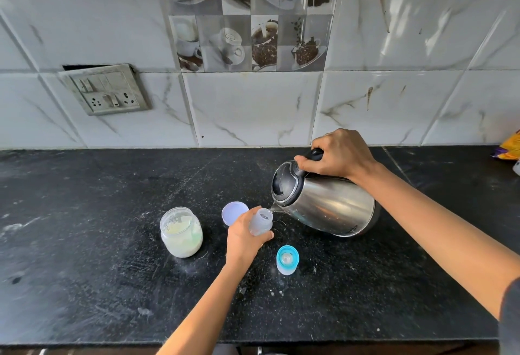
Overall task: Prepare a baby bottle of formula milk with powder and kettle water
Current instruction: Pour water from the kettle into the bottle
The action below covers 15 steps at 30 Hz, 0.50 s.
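Kettle [332, 205] of brushed steel, seen from the head camera, tipped leftward over the black counter [84, 214], spout right at the open mouth of a small clear baby bottle [260, 224]; contact between kettle base and counter unclear. Right hand [337, 155] wrapped around the kettle's black handle, fingers curled over its top. Left hand [244, 238] grasping the bottle around its body, thumb and fingers closed on it, bottle leaning slightly toward the spout, near the middle of the counter. Just left of that hand, a round lavender lid [233, 212] lying flat, partly hidden behind the fingers. Further left, an open clear jar [181, 232] of pale powder, upright, apart from the bottle. Nearer the front edge, just right of the left wrist, a blue-ringed teat cap [287, 259] standing alone. White specks scattered over the dark stone around jar and cap. Behind, a marbled white tile wall [253, 107] with a panel of coffee-cup picture tiles [247, 17] and, at left, a grey switch-and-socket plate [108, 90]. At the far right edge, part of an orange packet [510, 143]; at lower right, a dark sleeve [510, 312] on the right arm.
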Tool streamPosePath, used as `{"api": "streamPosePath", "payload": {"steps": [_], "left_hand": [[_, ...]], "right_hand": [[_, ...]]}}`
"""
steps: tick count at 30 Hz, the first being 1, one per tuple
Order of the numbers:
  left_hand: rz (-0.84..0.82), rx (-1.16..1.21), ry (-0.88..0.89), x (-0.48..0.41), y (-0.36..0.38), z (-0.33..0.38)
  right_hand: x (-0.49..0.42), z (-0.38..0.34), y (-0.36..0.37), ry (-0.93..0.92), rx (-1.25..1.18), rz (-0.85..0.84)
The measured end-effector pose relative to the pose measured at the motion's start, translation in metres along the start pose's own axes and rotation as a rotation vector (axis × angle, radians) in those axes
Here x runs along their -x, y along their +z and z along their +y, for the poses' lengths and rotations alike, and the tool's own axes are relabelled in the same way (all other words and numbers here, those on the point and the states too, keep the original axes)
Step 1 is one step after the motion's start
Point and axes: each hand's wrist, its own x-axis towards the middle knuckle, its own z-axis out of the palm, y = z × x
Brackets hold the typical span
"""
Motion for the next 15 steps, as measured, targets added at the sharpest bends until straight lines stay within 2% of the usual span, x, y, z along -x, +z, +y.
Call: {"api": "streamPosePath", "payload": {"steps": [15], "left_hand": [[0.031,0.038,-0.014,0.0,0.001,-0.004]], "right_hand": [[-0.013,-0.001,-0.001,-0.043,0.007,-0.047]]}}
